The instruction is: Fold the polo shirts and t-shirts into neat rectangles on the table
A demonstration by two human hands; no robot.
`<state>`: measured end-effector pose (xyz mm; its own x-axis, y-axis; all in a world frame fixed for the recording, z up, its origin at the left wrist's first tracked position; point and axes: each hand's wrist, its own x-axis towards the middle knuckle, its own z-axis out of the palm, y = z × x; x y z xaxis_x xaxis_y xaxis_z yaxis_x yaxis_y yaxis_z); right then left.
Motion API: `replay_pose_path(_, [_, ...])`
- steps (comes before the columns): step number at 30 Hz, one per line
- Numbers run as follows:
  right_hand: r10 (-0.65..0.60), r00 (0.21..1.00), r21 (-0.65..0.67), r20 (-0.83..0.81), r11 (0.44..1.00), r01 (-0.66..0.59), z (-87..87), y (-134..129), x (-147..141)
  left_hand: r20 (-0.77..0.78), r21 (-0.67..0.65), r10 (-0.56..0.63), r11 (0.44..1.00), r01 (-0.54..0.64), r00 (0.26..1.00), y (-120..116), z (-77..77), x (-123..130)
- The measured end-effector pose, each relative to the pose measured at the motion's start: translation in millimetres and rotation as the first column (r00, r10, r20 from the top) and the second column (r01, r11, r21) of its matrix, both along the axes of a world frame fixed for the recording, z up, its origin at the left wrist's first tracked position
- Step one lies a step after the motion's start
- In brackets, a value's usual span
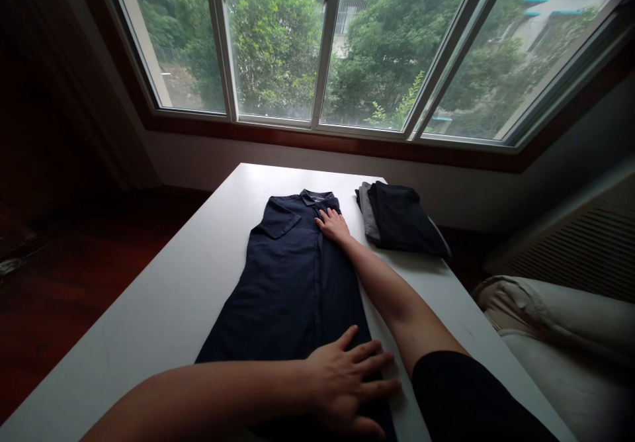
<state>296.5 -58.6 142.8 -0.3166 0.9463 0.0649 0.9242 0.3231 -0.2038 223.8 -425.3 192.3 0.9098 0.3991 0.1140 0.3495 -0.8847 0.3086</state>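
A navy collared shirt (282, 283) lies stretched out lengthwise on the white table (198, 276), its collar (317, 197) toward the window. One short sleeve (280, 220) shows at the upper left; the opposite side looks folded in, and I see no sleeve there. My right hand (333, 223) rests palm down just below the collar with its fingers apart. Across the lower right part of the shirt reaches my left hand (352, 386), open and fingers spread, its fingertips at the shirt's right edge. My left forearm hides part of the shirt's lower end.
Folded black and grey clothes (401, 220) are stacked at the table's far right edge. To the right of the table stands a pale cushioned seat (560, 323). A wide window (317, 124) is behind the table, and a dark red floor (109, 263) lies to the left.
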Motion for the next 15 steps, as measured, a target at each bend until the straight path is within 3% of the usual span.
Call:
replay_pose_path(4, [0.003,1.000,0.005,-0.005,1.000,-0.003,7.7,1.8,14.3,0.062,0.035,0.062,0.997,-0.064,0.996,5.1,9.9,-6.3])
replay_pose_path(7, [0.014,0.999,0.057,-0.033,0.998,-0.013,15.1,-0.2,9.0,0.107,0.034,0.304,0.951,-0.309,0.947,9.5,18.3,-50.3])
replay_pose_path(9, [0.041,0.997,0.124,-0.065,0.992,-0.033,19.8,-3.8,-4.9,0.115,0.023,0.533,0.842,-0.539,0.838,11.2,21.0,-92.2])
replay_pose_path(11, [0.102,0.990,0.179,-0.098,0.980,-0.084,23.8,-8.9,-27.6,0.078,0.042,0.729,0.679,-0.733,0.680,9.4,21.5,-134.4])
replay_pose_path(13, [0.189,0.974,0.204,-0.125,0.966,-0.161,27.2,-14.6,-58.0,0.002,0.083,0.846,0.531,-0.843,0.533,3.7,20.3,-169.0])
replay_pose_path(15, [0.270,0.952,0.199,-0.145,0.950,-0.239,30.3,-19.1,-93.4,-0.085,0.095,0.898,0.439,-0.893,0.432,-4.7,18.3,-191.9])
